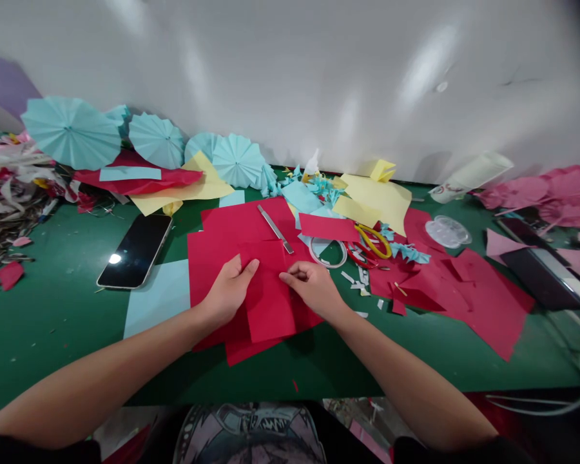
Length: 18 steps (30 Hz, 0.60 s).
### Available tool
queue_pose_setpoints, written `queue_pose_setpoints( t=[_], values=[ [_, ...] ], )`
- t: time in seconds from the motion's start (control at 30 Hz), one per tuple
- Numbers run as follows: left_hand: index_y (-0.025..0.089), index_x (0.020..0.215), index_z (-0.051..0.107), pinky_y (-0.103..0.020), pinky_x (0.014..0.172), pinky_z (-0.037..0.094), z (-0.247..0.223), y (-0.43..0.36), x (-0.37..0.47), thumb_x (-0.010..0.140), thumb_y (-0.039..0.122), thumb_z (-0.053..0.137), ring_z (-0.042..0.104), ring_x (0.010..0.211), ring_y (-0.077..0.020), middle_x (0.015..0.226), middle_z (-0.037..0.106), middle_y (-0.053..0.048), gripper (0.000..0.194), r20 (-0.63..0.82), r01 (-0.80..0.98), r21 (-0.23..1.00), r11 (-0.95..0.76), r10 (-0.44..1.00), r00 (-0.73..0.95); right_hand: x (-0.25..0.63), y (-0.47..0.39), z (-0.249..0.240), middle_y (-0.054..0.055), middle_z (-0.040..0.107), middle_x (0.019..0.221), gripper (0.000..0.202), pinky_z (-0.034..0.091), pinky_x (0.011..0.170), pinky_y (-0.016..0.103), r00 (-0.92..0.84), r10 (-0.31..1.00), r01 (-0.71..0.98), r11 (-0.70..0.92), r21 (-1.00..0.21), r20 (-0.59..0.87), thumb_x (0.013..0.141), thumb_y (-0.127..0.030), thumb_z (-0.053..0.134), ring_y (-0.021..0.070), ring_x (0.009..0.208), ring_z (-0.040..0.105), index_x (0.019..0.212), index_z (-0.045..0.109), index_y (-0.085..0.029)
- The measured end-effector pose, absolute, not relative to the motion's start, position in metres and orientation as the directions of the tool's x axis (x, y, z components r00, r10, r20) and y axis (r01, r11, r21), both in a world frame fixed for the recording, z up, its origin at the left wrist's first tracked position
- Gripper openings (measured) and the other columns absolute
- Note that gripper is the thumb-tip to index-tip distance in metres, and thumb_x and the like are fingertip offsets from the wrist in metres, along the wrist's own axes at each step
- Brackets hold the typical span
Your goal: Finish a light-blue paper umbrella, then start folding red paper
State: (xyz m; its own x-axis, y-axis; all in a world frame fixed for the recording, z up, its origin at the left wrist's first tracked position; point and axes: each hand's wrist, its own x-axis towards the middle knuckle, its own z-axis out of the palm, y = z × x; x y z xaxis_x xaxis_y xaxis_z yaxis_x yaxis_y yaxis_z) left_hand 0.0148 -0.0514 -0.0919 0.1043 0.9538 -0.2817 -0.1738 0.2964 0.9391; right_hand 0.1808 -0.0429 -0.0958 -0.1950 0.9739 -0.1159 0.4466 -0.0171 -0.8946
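A folded piece of red paper [269, 303] is held up over larger red sheets [212, 241] on the green table. My left hand [232, 287] grips its left edge, thumb on top and fingers behind. At its right edge, my right hand [312, 287] is closed, thumb and forefinger together near the paper; whether anything is between them is too small to tell. A slim silver cutter [275, 229] lies on the red sheets just beyond my hands.
A phone [136, 251] lies at the left beside a light blue sheet [162, 296]. Yellow-handled scissors [373, 241], a white ring [328, 252] and paper scraps are to the right. Pleated blue paper rounds [72, 132] stand along the wall. A dark device [548, 277] sits far right.
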Motion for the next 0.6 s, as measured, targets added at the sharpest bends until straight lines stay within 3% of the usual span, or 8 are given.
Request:
queue_pose_setpoints(
  t=[0.2,0.4,0.53,0.6],
  values=[
    [0.016,0.089,0.054,-0.030,0.062,0.049,-0.0940,-0.0512,0.0134,0.080,0.040,0.052,0.062,0.071,-0.0183,0.084,0.065,-0.004,0.025,-0.265,-0.111,0.953,0.280,0.955,0.134,0.1796,-0.0430,-0.0979,-0.001,0.055,0.061,0.019,0.039,0.053,0.023,-0.207,0.977,0.358,0.028,-0.933,-0.051,0.074,-0.035,0.057,0.0118,0.057,0.053,0.066,0.052,-0.019],
    [0.018,0.102,0.052,-0.032,0.070,0.049,-0.0960,-0.0533,0.0117,0.082,0.039,0.050,0.061,0.084,-0.0203,0.096,0.064,-0.007,0.030,-0.207,-0.014,0.976,0.218,0.943,0.260,0.1806,-0.0432,-0.0974,-0.001,0.052,0.056,0.024,0.038,0.051,0.024,-0.138,0.990,0.393,0.034,-0.919,-0.022,0.070,-0.036,0.059,0.0119,0.053,0.049,0.059,0.048,-0.019],
    [0.018,0.099,0.051,-0.029,0.064,0.048,-0.0928,-0.0530,0.0115,0.083,0.043,0.048,0.061,0.075,-0.0179,0.087,0.064,-0.005,0.031,-0.240,-0.040,0.964,0.262,0.929,0.282,0.1812,-0.0430,-0.0955,-0.002,0.051,0.056,0.023,0.038,0.052,0.025,-0.079,0.997,0.345,0.039,-0.938,0.012,0.068,-0.036,0.060,0.0122,0.054,0.049,0.059,0.047,-0.019],
    [0.017,0.090,0.053,-0.027,0.060,0.047,-0.0912,-0.0524,0.0108,0.084,0.046,0.043,0.059,0.067,-0.0164,0.078,0.062,-0.004,0.032,-0.262,0.032,0.964,0.263,0.925,0.275,0.1817,-0.0425,-0.0950,-0.002,0.049,0.055,0.025,0.037,0.051,0.024,-0.037,0.999,0.318,0.032,-0.948,0.022,0.068,-0.037,0.061,0.0116,0.053,0.047,0.059,0.046,-0.019]
  ],
)
